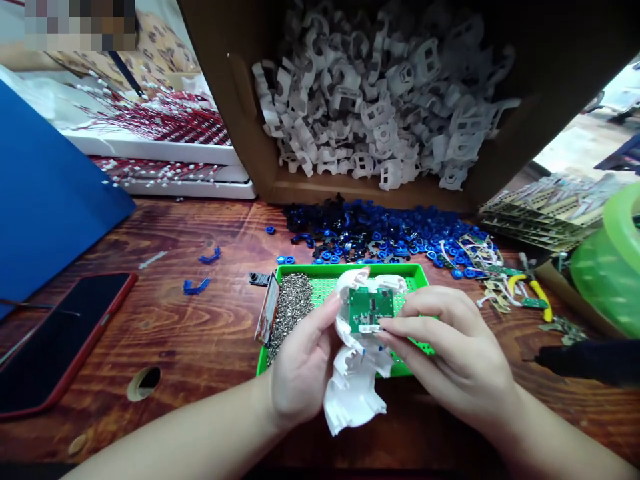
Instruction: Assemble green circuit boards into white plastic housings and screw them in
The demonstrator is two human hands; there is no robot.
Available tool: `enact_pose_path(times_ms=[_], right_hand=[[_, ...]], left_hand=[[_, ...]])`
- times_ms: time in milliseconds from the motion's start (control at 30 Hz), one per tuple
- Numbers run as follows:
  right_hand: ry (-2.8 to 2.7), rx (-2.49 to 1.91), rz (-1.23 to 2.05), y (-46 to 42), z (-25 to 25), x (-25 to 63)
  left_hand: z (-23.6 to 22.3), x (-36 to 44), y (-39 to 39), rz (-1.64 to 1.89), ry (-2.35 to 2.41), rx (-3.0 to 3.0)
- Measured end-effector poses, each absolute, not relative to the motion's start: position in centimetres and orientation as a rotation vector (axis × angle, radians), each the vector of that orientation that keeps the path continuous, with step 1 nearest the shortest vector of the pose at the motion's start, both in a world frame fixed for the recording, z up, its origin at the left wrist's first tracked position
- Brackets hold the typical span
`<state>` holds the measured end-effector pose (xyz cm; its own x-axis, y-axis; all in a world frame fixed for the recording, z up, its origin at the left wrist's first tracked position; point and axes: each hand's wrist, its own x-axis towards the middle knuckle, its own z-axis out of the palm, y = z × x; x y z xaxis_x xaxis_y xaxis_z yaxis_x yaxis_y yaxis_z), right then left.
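My left hand (307, 360) is closed around a white plastic housing (355, 397) and holds it over the green tray. A green circuit board (371, 308) with a small white connector lies against the upper part of the housing. My right hand (450, 340) pinches at the board's lower right edge, thumb and index fingertip together by the connector. Below the hands stands the green perforated tray (417, 272), with a heap of small metal screws (293, 307) in its left part. The housing's inner side is partly hidden by the board and fingers.
A cardboard box (250, 127) full of white plastic parts (380, 113) stands behind. Blue and black pieces (370, 230) lie before it. Yellow-handled cutters (540, 300), a dark pointed tool (590, 363) and a green container (610, 267) are right; a phone (65, 340) lies left. Another person (160, 40) sits beyond.
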<state>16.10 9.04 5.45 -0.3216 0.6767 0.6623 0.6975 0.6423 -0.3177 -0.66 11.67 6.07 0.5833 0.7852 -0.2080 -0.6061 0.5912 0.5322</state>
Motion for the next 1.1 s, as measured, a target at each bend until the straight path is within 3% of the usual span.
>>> enact_pose_path(times_ms=[1100], right_hand=[[-2.156, -1.242, -0.241, 8.4, 4.2, 15.1]], left_hand=[[5.5, -0.2, 11.4, 0.843, 0.586, 0.551]])
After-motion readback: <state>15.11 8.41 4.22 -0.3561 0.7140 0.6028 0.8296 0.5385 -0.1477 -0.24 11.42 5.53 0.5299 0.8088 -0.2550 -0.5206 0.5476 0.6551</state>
